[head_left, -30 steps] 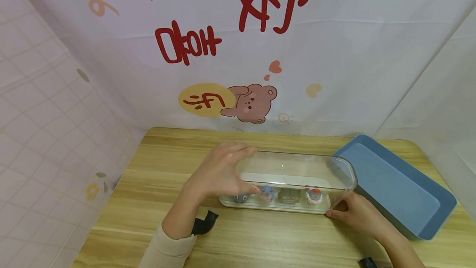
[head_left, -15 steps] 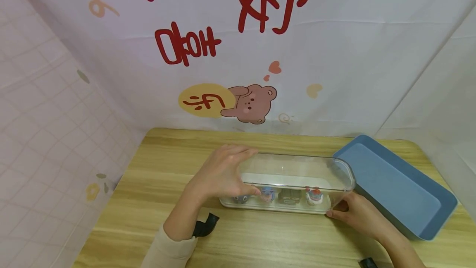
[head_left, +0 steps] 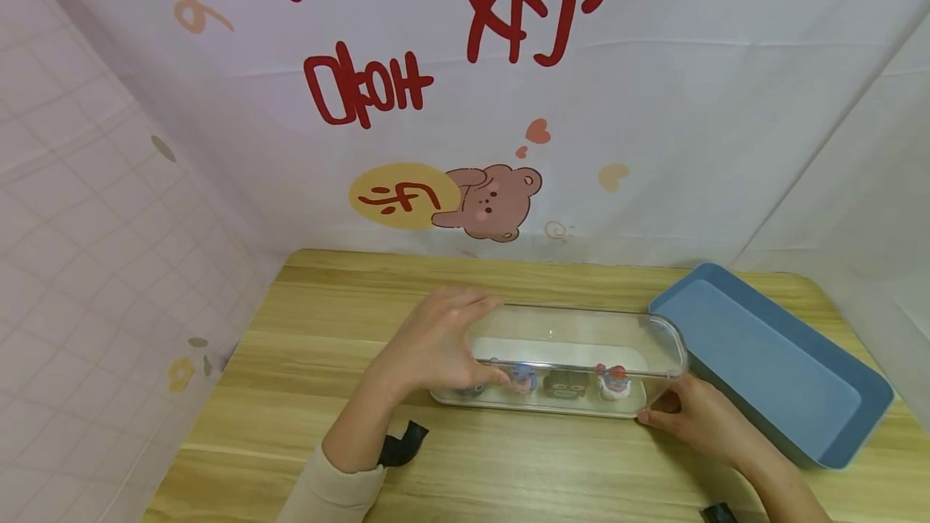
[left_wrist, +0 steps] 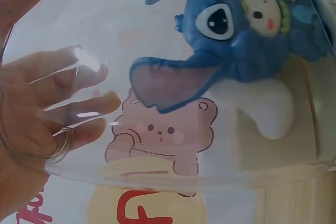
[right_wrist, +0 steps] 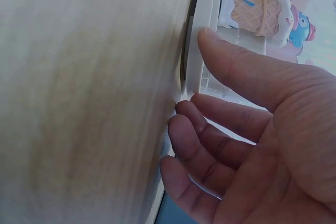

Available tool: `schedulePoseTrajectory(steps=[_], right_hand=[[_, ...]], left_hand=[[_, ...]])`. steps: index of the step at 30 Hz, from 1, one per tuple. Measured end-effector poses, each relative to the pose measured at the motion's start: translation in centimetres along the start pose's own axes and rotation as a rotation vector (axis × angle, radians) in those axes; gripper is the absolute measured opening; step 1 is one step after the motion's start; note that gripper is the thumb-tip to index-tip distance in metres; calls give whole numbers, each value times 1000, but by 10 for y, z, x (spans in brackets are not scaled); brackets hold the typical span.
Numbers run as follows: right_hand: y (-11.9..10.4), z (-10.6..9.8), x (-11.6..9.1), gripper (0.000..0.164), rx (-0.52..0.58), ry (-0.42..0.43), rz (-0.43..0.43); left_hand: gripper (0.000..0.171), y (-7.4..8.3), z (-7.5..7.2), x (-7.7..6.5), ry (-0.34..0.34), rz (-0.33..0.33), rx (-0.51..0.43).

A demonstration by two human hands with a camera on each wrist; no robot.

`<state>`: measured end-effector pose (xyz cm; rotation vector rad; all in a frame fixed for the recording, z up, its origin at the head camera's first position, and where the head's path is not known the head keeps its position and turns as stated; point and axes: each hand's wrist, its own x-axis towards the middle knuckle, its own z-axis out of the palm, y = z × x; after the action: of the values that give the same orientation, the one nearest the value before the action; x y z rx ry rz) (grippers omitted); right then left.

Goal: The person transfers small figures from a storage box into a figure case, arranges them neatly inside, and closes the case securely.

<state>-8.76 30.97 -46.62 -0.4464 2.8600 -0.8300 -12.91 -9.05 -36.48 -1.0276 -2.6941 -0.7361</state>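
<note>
A long clear cover [head_left: 574,329] stands over a pale display base [head_left: 538,407] on the table. My left hand [head_left: 432,345] spans the cover's left end, thumb at the front and fingers at the back. At the base's right end, my right hand [head_left: 697,418] grips the corner; its thumb presses the edge in the right wrist view. Several small figurines stand inside, among them a white one with red on top [head_left: 613,383] and a grey-green block-like one [head_left: 567,384]. Close up in the left wrist view is a blue big-eared figurine [left_wrist: 236,35] behind the clear plastic.
A blue rectangular tray [head_left: 777,361] lies at an angle on the right, close behind my right hand. Wooden tabletop [head_left: 291,394] extends to the left and front. A printed white cloth [head_left: 654,103] hangs behind the table. Black straps [head_left: 403,444] show near the wrists.
The clear cover has come down slightly, its right end shifting a little left, with my left hand lowering along with it. My right hand and the base have stayed put.
</note>
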Motion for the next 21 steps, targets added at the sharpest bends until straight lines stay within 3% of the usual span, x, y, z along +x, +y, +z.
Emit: schedulePoseTrajectory(steps=[13, 21], right_hand=[[1, 1, 0, 40, 74, -2, -6], [1, 2, 0, 36, 63, 0, -11]], left_hand=[[96, -2, 8, -1, -22, -12, 18], [94, -2, 10, -2, -15, 2, 41]])
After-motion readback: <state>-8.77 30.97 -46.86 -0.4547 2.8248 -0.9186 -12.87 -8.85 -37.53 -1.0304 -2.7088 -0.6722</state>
